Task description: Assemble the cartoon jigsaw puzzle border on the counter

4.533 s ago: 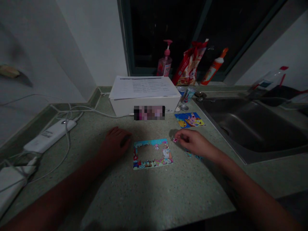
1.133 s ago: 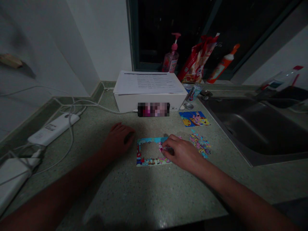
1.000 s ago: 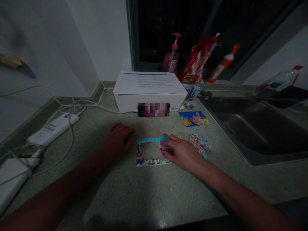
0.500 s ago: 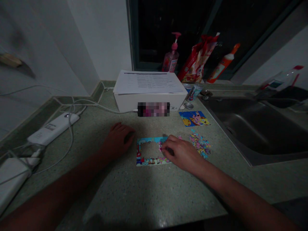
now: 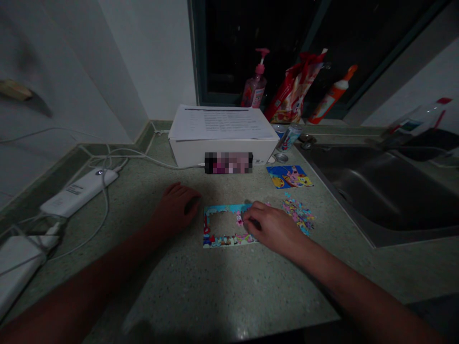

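A jigsaw puzzle [image 5: 215, 242] lies on the counter with its border joined and its middle showing bare counter. A pink puzzle piece [image 5: 239, 218] sits inside the right part of the border. My right hand [image 5: 267, 224] is over the puzzle's right side, thumb and fingers pinched together beside that pink piece; whatever is between the fingertips is hidden. To the left of the puzzle, my left hand [image 5: 178, 204] rests on the counter, fingers loosely bent and thumb apart, holding nothing. A pile of loose puzzle pieces [image 5: 299, 214] lies just right of my right hand.
Behind the puzzle stands a white box [image 5: 186, 150] with printed paper [image 5: 222, 122] on top. A cartoon picture card [image 5: 290, 177] and a small can [image 5: 289, 138] are nearer the metal sink [image 5: 362, 191] at right. White power banks [image 5: 81, 191] and cables occupy the left.
My right hand has shifted slightly right, and more of the pink piece inside the border now shows. My left hand has stayed in place.
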{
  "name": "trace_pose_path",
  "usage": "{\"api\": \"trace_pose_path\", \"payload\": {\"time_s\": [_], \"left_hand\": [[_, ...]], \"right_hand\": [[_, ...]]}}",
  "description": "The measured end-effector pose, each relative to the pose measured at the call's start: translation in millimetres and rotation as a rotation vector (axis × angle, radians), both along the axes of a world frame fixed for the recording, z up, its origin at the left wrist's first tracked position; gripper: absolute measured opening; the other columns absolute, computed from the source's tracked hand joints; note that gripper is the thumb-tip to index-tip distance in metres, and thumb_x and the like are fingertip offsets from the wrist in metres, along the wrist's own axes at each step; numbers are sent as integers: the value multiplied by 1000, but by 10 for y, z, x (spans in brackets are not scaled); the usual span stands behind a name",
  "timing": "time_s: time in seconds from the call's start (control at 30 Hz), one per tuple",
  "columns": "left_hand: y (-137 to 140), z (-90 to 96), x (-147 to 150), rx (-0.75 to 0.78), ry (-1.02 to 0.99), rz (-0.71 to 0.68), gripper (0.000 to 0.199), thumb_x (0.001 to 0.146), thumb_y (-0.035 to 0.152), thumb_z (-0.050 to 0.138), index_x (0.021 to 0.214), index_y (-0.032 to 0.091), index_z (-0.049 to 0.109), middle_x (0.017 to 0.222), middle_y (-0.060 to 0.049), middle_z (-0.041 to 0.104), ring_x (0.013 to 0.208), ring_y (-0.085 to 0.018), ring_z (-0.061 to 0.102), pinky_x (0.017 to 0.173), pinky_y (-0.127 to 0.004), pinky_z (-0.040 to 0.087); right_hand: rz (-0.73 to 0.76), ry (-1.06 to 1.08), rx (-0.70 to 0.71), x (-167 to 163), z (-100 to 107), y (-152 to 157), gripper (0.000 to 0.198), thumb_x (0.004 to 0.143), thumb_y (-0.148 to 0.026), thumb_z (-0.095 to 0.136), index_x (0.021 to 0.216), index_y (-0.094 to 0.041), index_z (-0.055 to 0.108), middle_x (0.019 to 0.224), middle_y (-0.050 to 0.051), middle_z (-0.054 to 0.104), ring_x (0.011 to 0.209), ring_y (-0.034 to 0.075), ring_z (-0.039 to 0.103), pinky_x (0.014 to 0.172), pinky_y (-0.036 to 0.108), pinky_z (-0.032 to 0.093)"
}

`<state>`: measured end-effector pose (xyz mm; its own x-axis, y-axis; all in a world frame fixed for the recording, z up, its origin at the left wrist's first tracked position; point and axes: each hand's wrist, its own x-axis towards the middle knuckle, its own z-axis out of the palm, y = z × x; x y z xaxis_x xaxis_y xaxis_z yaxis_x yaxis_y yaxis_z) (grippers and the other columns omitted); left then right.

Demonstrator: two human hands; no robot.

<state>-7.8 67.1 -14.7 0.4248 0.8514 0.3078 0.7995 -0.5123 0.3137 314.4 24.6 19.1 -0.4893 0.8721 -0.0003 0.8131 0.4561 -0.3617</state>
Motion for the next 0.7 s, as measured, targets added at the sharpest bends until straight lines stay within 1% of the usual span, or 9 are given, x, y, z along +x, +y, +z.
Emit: {"api": "trace_pose_path", "payload": {"time_s": [0.1, 0.3, 0.57, 0.7], "left_hand": [[4, -6, -5, -5, 5, -3, 22, 104, 27, 55, 115, 26, 73, 114, -9, 83, 113, -31, 76, 129, -63, 42], [2, -1, -5, -12, 6, 3, 22, 103, 27, 54, 115, 27, 73, 113, -8, 82, 113, -31, 75, 130, -63, 40], [-14, 25, 6, -25, -6, 9, 22, 103, 26, 54, 114, 28, 72, 113, -7, 82, 114, -30, 75, 132, -62, 39], [-8, 21, -3, -27, -2, 5, 23, 103, 28, 54, 114, 29, 74, 113, -7, 82, 113, -31, 75, 131, -62, 40]], "right_hand": [[11, 3, -1, 0, -12, -3, 17, 101, -15, 62, 97, -24, 76, 99, 3, 72, 91, 22, 72, 84, 38, 49], [29, 14, 13, 14, -36, 1, 19, 102, -15, 60, 96, -25, 76, 99, 2, 72, 88, 20, 71, 83, 37, 49], [14, -6, -11, 2, -18, 0, 20, 103, -17, 60, 99, -23, 78, 101, 4, 73, 91, 23, 74, 87, 41, 52], [17, -1, -2, -4, -14, -3, 19, 102, -16, 61, 99, -24, 78, 101, 4, 73, 92, 23, 74, 86, 39, 51]]}}
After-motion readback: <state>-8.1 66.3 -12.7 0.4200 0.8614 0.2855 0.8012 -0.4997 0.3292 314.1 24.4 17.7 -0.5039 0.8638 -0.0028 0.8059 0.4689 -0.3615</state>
